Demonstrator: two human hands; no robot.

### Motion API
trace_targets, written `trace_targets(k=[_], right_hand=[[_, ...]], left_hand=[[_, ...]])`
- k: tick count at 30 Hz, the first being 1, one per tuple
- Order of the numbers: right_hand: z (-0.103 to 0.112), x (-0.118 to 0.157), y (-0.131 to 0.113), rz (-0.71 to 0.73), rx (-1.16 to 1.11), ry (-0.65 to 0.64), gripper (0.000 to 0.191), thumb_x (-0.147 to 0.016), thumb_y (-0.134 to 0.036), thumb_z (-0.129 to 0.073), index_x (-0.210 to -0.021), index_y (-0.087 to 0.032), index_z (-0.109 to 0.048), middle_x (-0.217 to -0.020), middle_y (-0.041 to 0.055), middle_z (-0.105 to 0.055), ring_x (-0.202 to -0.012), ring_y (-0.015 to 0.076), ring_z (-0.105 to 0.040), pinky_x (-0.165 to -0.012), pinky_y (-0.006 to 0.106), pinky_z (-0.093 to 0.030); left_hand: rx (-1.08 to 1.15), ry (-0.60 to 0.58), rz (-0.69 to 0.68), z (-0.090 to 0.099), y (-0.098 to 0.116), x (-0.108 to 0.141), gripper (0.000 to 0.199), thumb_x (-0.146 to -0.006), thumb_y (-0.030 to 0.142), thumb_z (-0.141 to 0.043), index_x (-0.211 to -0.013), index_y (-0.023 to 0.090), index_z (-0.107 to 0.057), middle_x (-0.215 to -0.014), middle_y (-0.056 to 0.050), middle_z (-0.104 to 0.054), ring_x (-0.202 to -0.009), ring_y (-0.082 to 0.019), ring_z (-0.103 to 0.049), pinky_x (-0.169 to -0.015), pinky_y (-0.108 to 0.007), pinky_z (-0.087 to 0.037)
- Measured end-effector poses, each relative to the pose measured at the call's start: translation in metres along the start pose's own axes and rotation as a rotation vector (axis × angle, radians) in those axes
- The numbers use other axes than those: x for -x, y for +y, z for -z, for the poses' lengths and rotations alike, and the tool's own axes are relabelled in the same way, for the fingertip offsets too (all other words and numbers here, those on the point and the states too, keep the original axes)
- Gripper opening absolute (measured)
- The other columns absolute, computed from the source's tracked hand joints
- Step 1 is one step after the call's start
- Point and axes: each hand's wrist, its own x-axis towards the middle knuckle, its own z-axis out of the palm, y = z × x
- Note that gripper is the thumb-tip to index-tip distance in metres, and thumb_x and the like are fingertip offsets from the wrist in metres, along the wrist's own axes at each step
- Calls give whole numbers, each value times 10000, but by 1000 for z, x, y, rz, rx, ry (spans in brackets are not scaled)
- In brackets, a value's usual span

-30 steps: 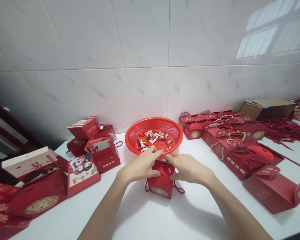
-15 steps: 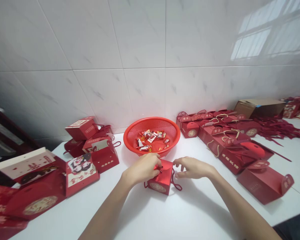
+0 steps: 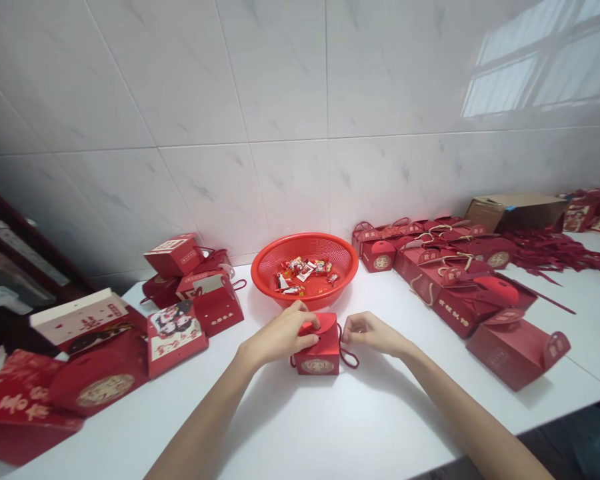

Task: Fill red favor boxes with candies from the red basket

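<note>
A small red box (image 3: 319, 359) with a gold round emblem stands upright on the white table, a dark red cord looped at each side. My left hand (image 3: 283, 337) grips the box's top from the left, thumb and fingers on its flaps. At the right side, my right hand (image 3: 373, 333) has its thumb and fingertips pinched together at the dark red cord (image 3: 349, 359). Just behind the box sits a red mesh basket (image 3: 265, 270) with wrapped candies (image 3: 305, 270) in it.
Several red gift boxes (image 3: 220, 307) are stacked and spread on the left. Rows of red boxes (image 3: 450, 300) line the right, with a cardboard box (image 3: 520, 212) and dark red ribbons (image 3: 555, 253) behind. A tiled wall borders the table's back.
The small box has turned so its emblem side faces me more squarely. My right hand has closed its fingers at the cord. The view has shifted slightly.
</note>
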Motion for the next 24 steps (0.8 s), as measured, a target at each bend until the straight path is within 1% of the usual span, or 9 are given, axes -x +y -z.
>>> trace_targets(k=[3,5,7,10,13,15,20,22,24], right_hand=[[-4,-1,0,-16,-104,37,202,-651,-281,-727,-760,-178,-591,-697,-8,-689,-684,153,-642,-719,292,-492],[-9,-2,1,-46,-161,43,226,-606,-198,-707,-800,-181,-592,-643,-36,-674,-621,136,-621,-650,263,-467],[-13,-2,3,-67,-172,27,188,-585,-156,-667,-761,-174,-604,-566,-54,-640,-542,119,-572,-574,238,-421],[-15,-3,2,-79,-187,26,79,-572,-157,-653,-604,-165,-580,-508,-50,-598,-499,97,-511,-530,220,-372],[-9,-2,-5,-80,-261,62,101,-615,-228,-644,-602,-170,-563,-569,-14,-640,-554,111,-555,-587,237,-417],[-3,0,-14,-70,-337,86,136,-655,-301,-619,-665,-184,-550,-602,-4,-651,-578,125,-582,-645,271,-459],[5,8,-50,37,-510,141,243,-682,-357,-703,-794,-206,-549,-522,-87,-526,-512,95,-508,-754,321,-498],[4,11,-66,103,-513,117,260,-689,-339,-744,-841,-194,-589,-561,-71,-571,-545,101,-533,-744,314,-488],[1,12,-80,157,-439,71,265,-703,-326,-760,-870,-182,-614,-635,-35,-638,-613,121,-586,-725,307,-477]], left_hand=[[14,16,-10,-1,2,5,224,-897,371,-520,-986,214,-652,-959,-41,-513,-877,-215,-562,-804,-321,-463],[21,16,-5,-2,3,7,235,-901,379,-519,-1017,223,-651,-966,-43,-518,-890,-216,-561,-814,-324,-464],[30,15,-1,-2,2,9,252,-896,391,-531,-1039,230,-663,-958,-44,-530,-907,-223,-562,-825,-327,-465],[58,32,8,-4,-1,10,302,-880,426,-558,-1068,233,-695,-954,-48,-552,-925,-233,-569,-840,-329,-470],[106,71,30,-8,-5,12,357,-870,471,-572,-1097,238,-721,-986,-56,-584,-929,-235,-574,-845,-329,-478],[135,95,45,-12,-7,12,374,-858,474,-586,-1105,233,-732,-1005,-61,-610,-915,-234,-578,-845,-333,-480],[161,159,64,-17,-5,10,359,-823,447,-631,-1060,205,-752,-1015,-75,-649,-947,-254,-593,-883,-364,-480],[159,186,78,-16,-1,10,354,-800,435,-656,-1057,212,-753,-1025,-76,-649,-968,-266,-601,-900,-386,-483],[170,225,95,-11,2,10,386,-759,416,-697,-1088,219,-743,-1053,-80,-645,-987,-277,-608,-914,-413,-489]])
